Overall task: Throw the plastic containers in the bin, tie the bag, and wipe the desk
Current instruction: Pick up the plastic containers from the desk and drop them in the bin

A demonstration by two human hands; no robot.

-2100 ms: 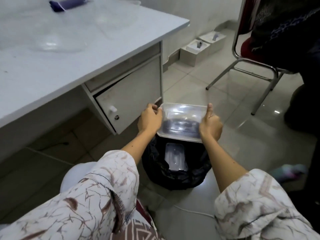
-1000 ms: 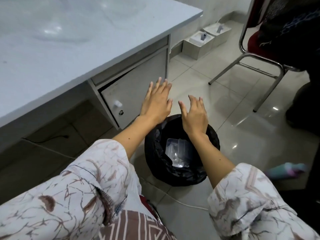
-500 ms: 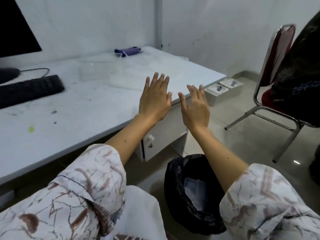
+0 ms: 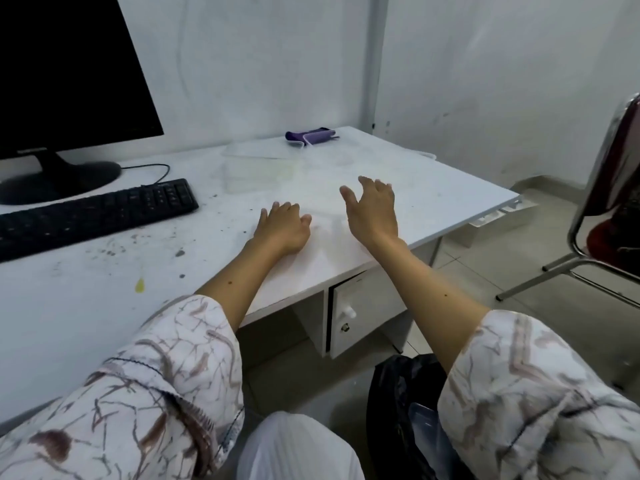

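Clear plastic containers (image 4: pixel 259 176) stand on the white desk (image 4: pixel 433 202), past both hands, with a clear flat lid (image 4: pixel 258 150) behind them. Between my hands lies a faint clear plastic piece (image 4: pixel 325 220); its outline is hard to make out. My left hand (image 4: pixel 282 228) rests on the desk, fingers bent, holding nothing. My right hand (image 4: pixel 372 211) hovers just above the desk with fingers spread, empty. The bin with its black bag (image 4: pixel 391 410) stands on the floor at the lower right, a clear container (image 4: pixel 420 422) inside. A purple cloth (image 4: pixel 311 136) lies at the desk's far edge.
A black keyboard (image 4: pixel 93 216) and a monitor (image 4: pixel 65 74) take up the desk's left side. Dark specks and a yellow stain (image 4: pixel 139 285) mark the desk. A drawer unit (image 4: pixel 360 313) hangs under it. A metal chair (image 4: pixel 602 209) stands at the right.
Both hands let the clear container drop into the bin, then rose from the bin to the desk. My view lifted from the floor to the desktop.
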